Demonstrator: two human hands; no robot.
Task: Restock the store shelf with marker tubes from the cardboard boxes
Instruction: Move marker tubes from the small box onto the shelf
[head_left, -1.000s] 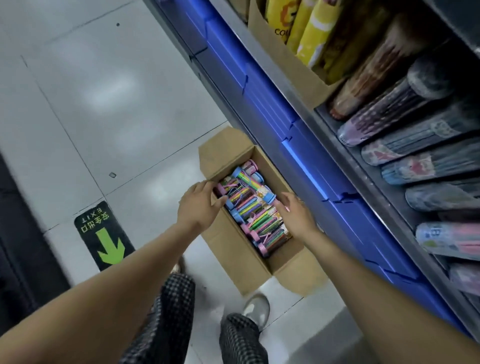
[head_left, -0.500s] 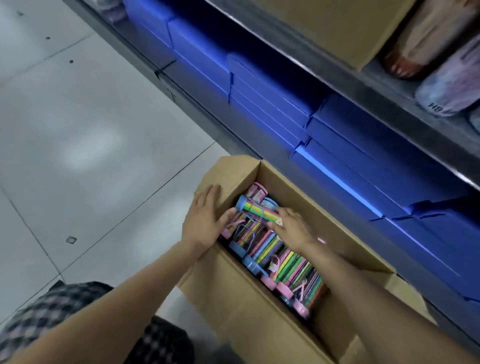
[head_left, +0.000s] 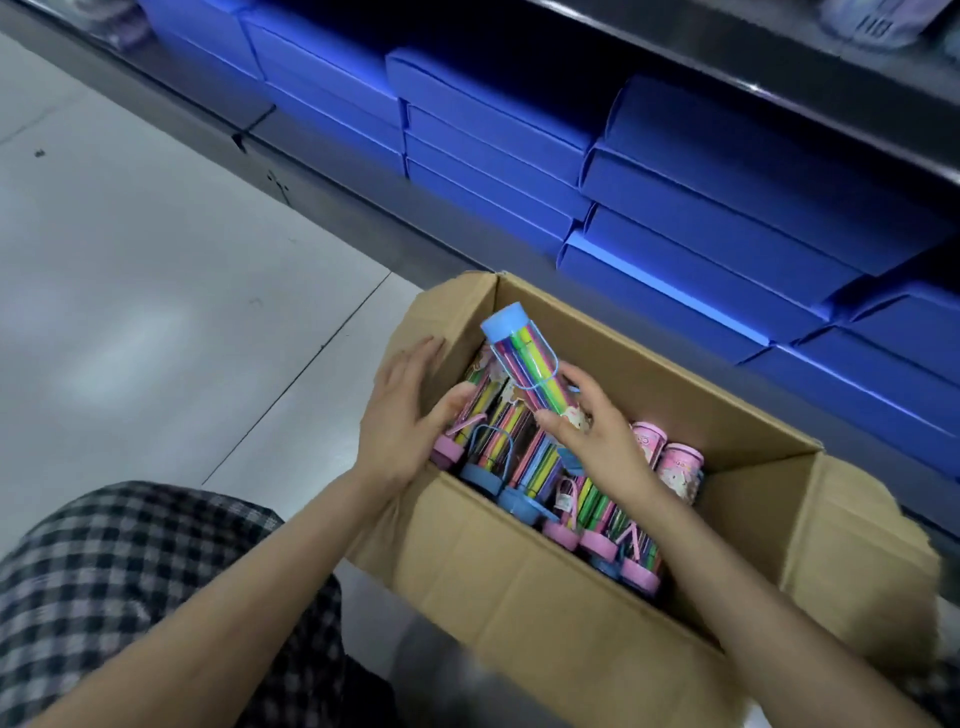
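Observation:
An open cardboard box (head_left: 524, 587) stands on the floor beside the shelf, packed with several marker tubes (head_left: 597, 514) with pink and blue caps. My right hand (head_left: 592, 426) grips a clear blue-capped marker tube (head_left: 524, 364) and holds it tilted above the box, cap end up and away from me. My left hand (head_left: 400, 415) rests at the box's left end with straight fingers, its thumb touching a pink-capped tube (head_left: 467, 415) that lies in the box.
Stacks of blue flat boxes (head_left: 701, 208) fill the bottom shelf right behind the carton. A dark shelf edge (head_left: 779, 67) runs above them. Grey tiled floor (head_left: 156, 270) spreads to the left. My checked trouser leg (head_left: 130, 597) is at the lower left.
I have crouched closer to the box. My right hand has closed round a blue-capped tube and lifted it out of the pile. My left hand stays at the box's left end.

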